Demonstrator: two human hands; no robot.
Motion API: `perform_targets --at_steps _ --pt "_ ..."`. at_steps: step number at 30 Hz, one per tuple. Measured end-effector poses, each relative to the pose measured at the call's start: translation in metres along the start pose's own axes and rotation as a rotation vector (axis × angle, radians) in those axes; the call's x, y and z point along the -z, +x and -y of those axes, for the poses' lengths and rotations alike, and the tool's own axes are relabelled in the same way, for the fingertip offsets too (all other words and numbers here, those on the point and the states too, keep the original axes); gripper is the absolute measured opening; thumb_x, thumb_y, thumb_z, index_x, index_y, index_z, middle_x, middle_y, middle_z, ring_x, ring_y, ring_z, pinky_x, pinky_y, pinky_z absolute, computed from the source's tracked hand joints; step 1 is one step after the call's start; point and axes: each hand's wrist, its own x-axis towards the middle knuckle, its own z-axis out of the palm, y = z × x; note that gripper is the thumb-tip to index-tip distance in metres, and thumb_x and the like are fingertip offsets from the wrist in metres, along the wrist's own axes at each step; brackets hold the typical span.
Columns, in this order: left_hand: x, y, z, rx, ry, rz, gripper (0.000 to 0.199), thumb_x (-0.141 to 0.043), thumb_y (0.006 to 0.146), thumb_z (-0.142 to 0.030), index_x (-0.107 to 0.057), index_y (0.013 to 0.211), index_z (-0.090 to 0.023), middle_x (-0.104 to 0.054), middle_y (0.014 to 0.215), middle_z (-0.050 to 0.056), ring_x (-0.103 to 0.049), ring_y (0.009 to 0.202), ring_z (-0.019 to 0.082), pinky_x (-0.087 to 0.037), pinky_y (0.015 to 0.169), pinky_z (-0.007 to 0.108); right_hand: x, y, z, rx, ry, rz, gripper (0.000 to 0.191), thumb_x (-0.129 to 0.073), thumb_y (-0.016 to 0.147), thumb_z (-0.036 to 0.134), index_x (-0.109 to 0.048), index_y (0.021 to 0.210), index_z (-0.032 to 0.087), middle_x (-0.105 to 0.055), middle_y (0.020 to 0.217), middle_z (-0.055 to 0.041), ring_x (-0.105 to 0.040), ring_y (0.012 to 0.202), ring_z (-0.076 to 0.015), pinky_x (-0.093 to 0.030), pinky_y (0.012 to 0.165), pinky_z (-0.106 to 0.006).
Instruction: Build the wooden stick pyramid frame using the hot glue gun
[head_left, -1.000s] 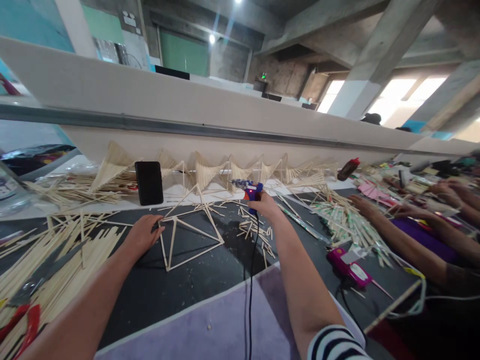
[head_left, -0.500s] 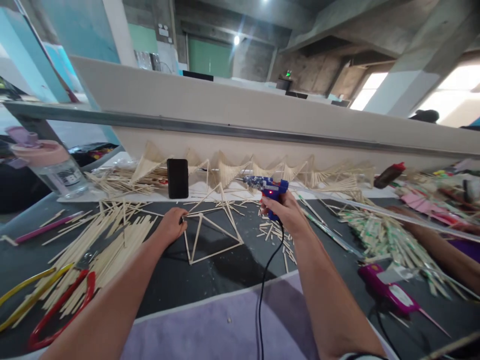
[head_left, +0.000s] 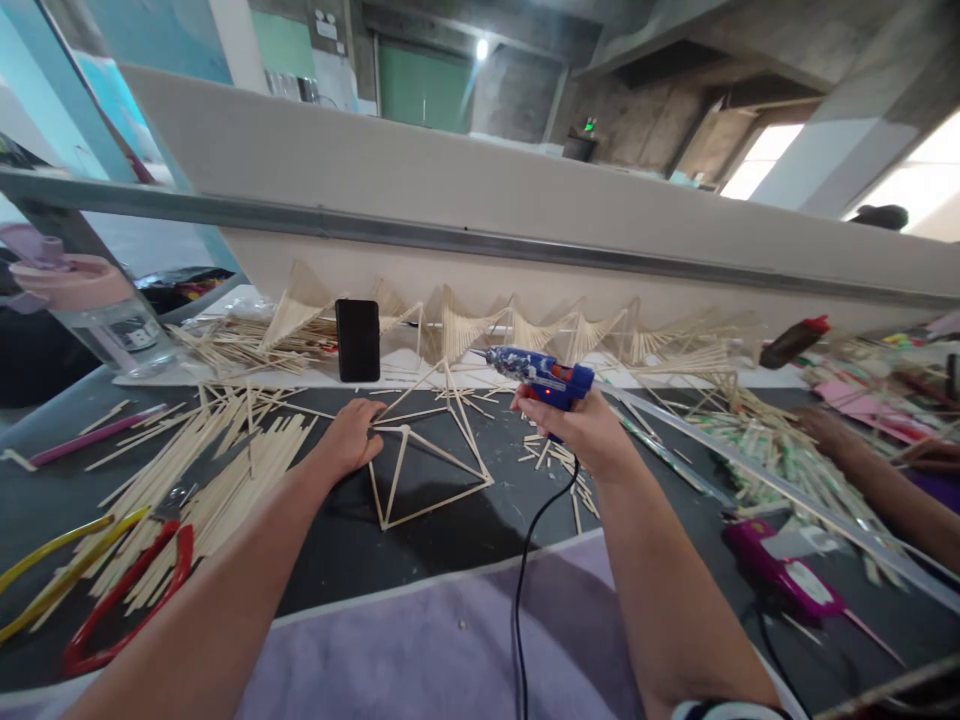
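Note:
My left hand (head_left: 352,437) is closed at the left corner of a stick frame (head_left: 439,508), its thumb and fingers around the joint there. The frame is made of thin pale sticks joined in triangles and stands on the dark table. In my right hand (head_left: 581,425) is a blue glue gun (head_left: 536,372) with a small red light, its nozzle pointing left above the frame's top corner. A black cord hangs from the gun. Behind the frame, a black phone (head_left: 358,341) stands upright.
Loose sticks (head_left: 225,490) and red-handled pliers (head_left: 135,600) lie left, near a water bottle (head_left: 112,310). A row of twisted stick models (head_left: 525,330) lines the back. Right are a magenta glue gun (head_left: 787,575), wrapped sticks (head_left: 780,465) and another person's hand.
The blue glue gun has turned slightly, its rear end moving right with my right hand. My left hand's fingers have shifted up and forward along the frame's left corner. The view has tilted slightly.

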Motion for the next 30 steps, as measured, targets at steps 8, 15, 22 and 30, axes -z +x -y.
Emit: perform_targets --at_steps 8,15,22,30 --pt "-0.006 0.001 0.008 -0.044 0.04 -0.014 0.034 -0.046 0.069 -0.018 -0.058 0.101 -0.011 -0.058 0.094 0.013 -0.053 0.094 0.026 -0.043 0.087 0.038 0.003 -0.007 0.009 0.004 -0.15 -0.017 0.025 -0.065 0.069 0.039 -0.066 0.085 0.019 -0.068 0.084 -0.0064 -0.062 0.079 -0.0221 -0.05 0.067 -0.034" --pt "-0.002 0.002 0.006 -0.06 0.06 -0.019 0.035 -0.045 0.071 -0.022 -0.057 0.102 -0.011 -0.059 0.094 0.013 -0.054 0.092 0.025 -0.044 0.086 0.038 0.002 -0.013 0.016 0.118 -0.271 -0.057 0.026 -0.061 0.072 0.041 -0.066 0.084 0.018 -0.066 0.074 -0.0031 -0.06 0.072 -0.0191 -0.048 0.063 -0.031" --pt "0.003 0.002 0.002 -0.057 0.044 0.085 0.048 -0.048 0.067 -0.023 -0.051 0.114 -0.013 -0.057 0.109 0.014 -0.051 0.103 0.027 -0.04 0.094 0.04 0.013 -0.014 0.017 0.212 -0.302 -0.052 0.023 -0.059 0.075 0.039 -0.065 0.086 0.02 -0.066 0.075 -0.0015 -0.059 0.071 -0.0183 -0.046 0.06 -0.029" --pt "0.005 -0.001 0.001 -0.055 0.015 0.06 0.059 -0.047 0.066 -0.015 -0.041 0.124 -0.011 -0.049 0.121 0.015 -0.046 0.112 0.025 -0.036 0.098 0.039 0.017 -0.016 0.021 0.225 -0.371 -0.021 0.021 -0.059 0.076 0.039 -0.066 0.085 0.021 -0.065 0.073 -0.0003 -0.059 0.068 -0.0172 -0.044 0.058 -0.027"
